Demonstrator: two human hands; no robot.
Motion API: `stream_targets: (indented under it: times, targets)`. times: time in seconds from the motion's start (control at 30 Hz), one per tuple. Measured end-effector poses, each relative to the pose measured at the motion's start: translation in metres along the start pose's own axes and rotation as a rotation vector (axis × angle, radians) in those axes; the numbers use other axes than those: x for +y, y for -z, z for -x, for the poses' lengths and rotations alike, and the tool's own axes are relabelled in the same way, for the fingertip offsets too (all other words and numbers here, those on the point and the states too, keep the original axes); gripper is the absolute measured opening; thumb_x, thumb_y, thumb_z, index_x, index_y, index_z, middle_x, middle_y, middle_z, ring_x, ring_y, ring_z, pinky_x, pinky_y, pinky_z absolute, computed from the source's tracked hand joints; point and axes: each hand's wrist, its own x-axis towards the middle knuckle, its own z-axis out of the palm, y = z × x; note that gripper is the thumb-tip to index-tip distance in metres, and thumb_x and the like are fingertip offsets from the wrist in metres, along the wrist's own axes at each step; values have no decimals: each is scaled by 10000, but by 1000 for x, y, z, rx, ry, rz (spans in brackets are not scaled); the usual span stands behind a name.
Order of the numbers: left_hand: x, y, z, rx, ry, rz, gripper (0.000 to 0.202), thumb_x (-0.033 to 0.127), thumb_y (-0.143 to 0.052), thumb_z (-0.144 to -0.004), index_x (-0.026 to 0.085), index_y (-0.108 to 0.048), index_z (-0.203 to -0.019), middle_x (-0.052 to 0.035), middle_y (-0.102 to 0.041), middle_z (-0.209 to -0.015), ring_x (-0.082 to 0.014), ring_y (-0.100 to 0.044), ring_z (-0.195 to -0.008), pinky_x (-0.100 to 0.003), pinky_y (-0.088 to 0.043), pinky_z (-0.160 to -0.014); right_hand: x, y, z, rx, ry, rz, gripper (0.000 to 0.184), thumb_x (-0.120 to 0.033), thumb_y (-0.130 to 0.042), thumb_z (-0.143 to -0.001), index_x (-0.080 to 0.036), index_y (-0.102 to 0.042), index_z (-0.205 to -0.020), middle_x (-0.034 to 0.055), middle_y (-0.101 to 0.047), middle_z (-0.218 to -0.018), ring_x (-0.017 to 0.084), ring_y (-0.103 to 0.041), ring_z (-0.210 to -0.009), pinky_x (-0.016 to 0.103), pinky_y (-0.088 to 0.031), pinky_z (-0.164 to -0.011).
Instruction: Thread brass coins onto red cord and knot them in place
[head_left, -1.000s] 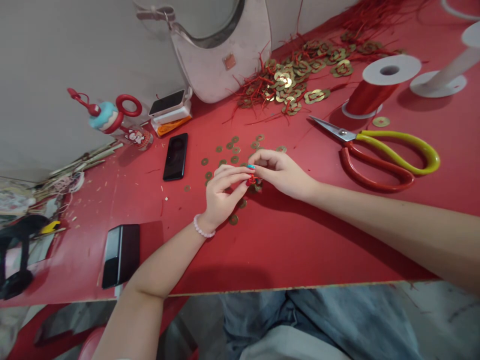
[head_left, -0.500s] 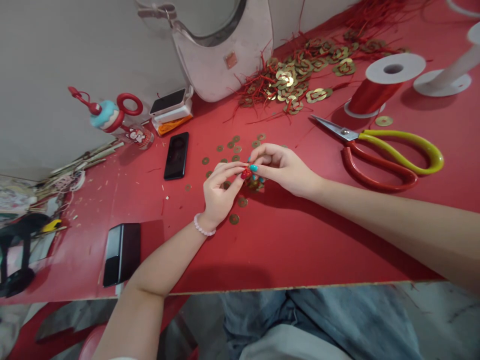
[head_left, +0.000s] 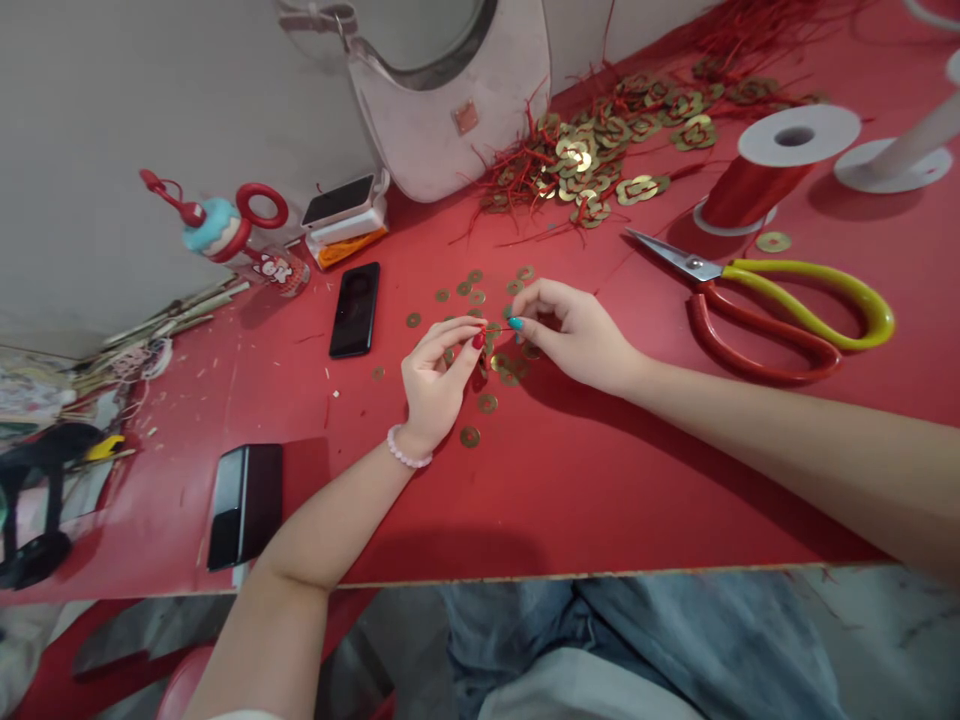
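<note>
A smooth red finish with a faint sheen is shown by the surface (head_left: 637, 490). Glossy polish is worn on the nails of the fingers (head_left: 448, 338), between which a thin, fibrous-looking red cord (head_left: 497, 330) is held. Dull brassy metal is seen in the loose coins (head_left: 469, 436). At three o'clock, polished metal blades and smooth, plastic-looking handles are joined in the scissors (head_left: 705, 270); at two, shiny red thread (head_left: 756, 192) is wound on a matt white plastic spool (head_left: 831, 130).
</note>
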Motion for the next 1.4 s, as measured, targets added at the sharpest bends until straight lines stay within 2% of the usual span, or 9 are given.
stream_targets:
  times: [0.3,0.4,0.57,0.67,0.73,0.87,1.07,1.4]
  targets:
    - [0,0,-1,-27,-10,28,99,197,-609,-798,227,-685,-853,-20,-678,-928,-129,-611,-913,-290,-486,-814,-3,1,2,0,37,163,64,-117,-506,-767,-175,-514,-794,-29,-525,-628,91,-476,-567,230,-383,-566]
    - [0,0,-1,-61,-17,17,105,193,-606,-799,228,-683,-862,-23,-676,-934,-136,-608,-919,-306,-481,-832,-5,3,2,-30,121,192,37,-159,-508,-785,-175,-535,-765,-3,-553,-694,111,-503,-654,255,-414,-645]
    - [0,1,-1,-100,-63,-51,104,191,-610,-793,225,-682,-861,-35,-647,-995,-148,-585,-954,-320,-467,-855,-7,5,2,-104,240,183,130,-283,-517,-830,-182,-591,-793,31,-600,-807,148,-530,-823,315,-414,-805]
    - [-1,1,-1,-111,-100,-99,102,205,-622,-782,222,-683,-862,-45,-594,-1042,-147,-565,-959,-309,-470,-843,-7,3,3,-117,199,128,121,-291,-543,-818,-181,-592,-802,35,-602,-828,148,-541,-830,314,-431,-799]
    - [-1,2,0,-111,-92,-124,98,214,-630,-775,219,-684,-856,-44,-583,-1002,-137,-568,-914,-285,-482,-798,-7,2,3,-107,152,68,106,-280,-544,-816,-185,-589,-798,33,-596,-831,142,-547,-818,303,-448,-774]
    - [0,1,1,-110,15,-121,103,242,-607,-793,207,-682,-853,-37,-646,-884,-133,-603,-832,-262,-497,-746,-6,2,1,-68,122,-25,113,-267,-555,-809,-190,-590,-733,29,-587,-815,138,-553,-814,301,-456,-770]
    - [1,0,3,-173,175,-118,158,284,-594,-797,177,-679,-877,-54,-685,-839,-148,-631,-752,-268,-512,-703,-6,1,1,-19,121,0,116,-239,-575,-792,-188,-611,-694,31,-564,-818,139,-541,-834,323,-442,-815]
    - [2,3,2,-271,141,-164,128,233,-571,-801,169,-676,-833,-55,-656,-770,-153,-606,-747,-295,-496,-729,-4,2,1,102,33,6,94,-245,-561,-792,-191,-612,-734,43,-533,-885,157,-532,-902,361,-420,-883]
